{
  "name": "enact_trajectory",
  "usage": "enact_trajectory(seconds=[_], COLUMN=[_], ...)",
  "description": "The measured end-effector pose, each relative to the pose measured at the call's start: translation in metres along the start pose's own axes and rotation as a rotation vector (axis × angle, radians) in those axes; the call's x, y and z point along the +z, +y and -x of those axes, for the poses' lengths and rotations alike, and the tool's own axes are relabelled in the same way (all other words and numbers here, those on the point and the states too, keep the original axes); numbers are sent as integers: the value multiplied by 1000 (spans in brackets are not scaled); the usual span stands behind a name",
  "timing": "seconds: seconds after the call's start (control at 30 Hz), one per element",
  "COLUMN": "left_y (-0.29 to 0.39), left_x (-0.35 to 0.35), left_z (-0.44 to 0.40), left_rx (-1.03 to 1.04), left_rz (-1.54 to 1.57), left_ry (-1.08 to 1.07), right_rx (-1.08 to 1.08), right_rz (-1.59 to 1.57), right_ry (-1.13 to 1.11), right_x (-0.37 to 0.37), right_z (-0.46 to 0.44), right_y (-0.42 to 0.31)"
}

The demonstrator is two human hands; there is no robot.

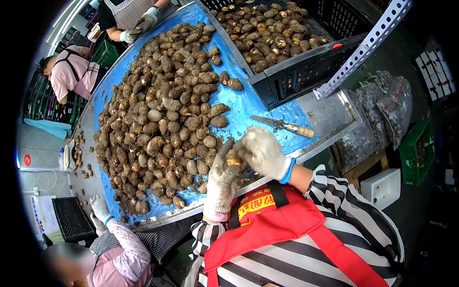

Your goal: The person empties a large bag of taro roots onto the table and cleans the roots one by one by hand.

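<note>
In a soiled white glove, my left hand [222,182] is closed around a small brown taro [233,158] at the near edge of the table. My right hand [263,152], gloved in white with a blue cuff, is curled against that taro, its fingertips partly hidden. A big heap of hairy, soil-covered taros [162,115] spreads over the blue sheet [244,112] beyond my hands. Just past my right hand lies a knife [284,126] with a wooden handle, its blade pointing left.
A black crate [306,71] full of taros stands at the far right corner, beside a perforated metal post [366,48]. Filled plastic bags [382,110] and a green crate [418,153] are on the right. Gloved co-workers stand at the left and far sides.
</note>
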State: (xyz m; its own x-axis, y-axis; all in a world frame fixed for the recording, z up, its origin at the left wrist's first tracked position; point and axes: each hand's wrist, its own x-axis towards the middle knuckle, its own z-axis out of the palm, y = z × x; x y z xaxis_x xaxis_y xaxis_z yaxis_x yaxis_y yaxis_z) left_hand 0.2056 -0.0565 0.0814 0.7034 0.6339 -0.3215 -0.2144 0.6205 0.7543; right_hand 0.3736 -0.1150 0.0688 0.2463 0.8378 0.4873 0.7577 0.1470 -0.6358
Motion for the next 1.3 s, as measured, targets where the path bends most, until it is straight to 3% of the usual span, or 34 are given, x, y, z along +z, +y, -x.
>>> enact_trajectory(seconds=[0.1, 0.2, 0.23, 0.37, 0.47, 0.63, 0.73, 0.77, 0.87, 0.93, 1.0, 1.13, 1.17, 1.3], left_y=[3, 3, 3, 9, 16, 17, 20, 18, 17, 18, 24, 10, 8, -2], left_x=[5, -2, -3, 1, 7, 12, 15, 10, 11, 20, 30, 8, 9, -9], left_z=[1, 3, 3, 5, 8, 13, 17, 16, 16, 18, 21, 11, 15, 11], left_rx=[56, 56, 54, 57, 43, 34, 48, 57, 31, 26, 56, 57, 7, 51], left_rz=[46, 41, -11, -256, -365, -499, -554, -597, -576, -592, -690, -449, -213, 130], left_ry=[-4, -23, -4, 73, 72, 59, 79, 79, 102, 102, 77, 46, 45, -88], right_rx=[182, 281, 293, 31, -78, 97, 109, 159, 0, -112, -149, 29, 98, 189], right_rz=[51, -163, -363, -264, -100, 94, -137, -253, -342, -264, -194, -16, -66, -225], right_ry=[-74, -192, -196, -157, 19, -90, -28, -99, -173, -214, -75, -82, -90, -115], right_x=[-6, -18, -15, -17, -3, 4, -4, -14, -28, -18, -9, -3, -7, -16], right_z=[-8, -6, -2, 0, 8, -1, -3, -4, -6, -5, 1, -4, -5, 3], right_y=[21, 15, 15, -7, -10, 8, 12, 6, -10, -10, -11, 11, 16, 14])
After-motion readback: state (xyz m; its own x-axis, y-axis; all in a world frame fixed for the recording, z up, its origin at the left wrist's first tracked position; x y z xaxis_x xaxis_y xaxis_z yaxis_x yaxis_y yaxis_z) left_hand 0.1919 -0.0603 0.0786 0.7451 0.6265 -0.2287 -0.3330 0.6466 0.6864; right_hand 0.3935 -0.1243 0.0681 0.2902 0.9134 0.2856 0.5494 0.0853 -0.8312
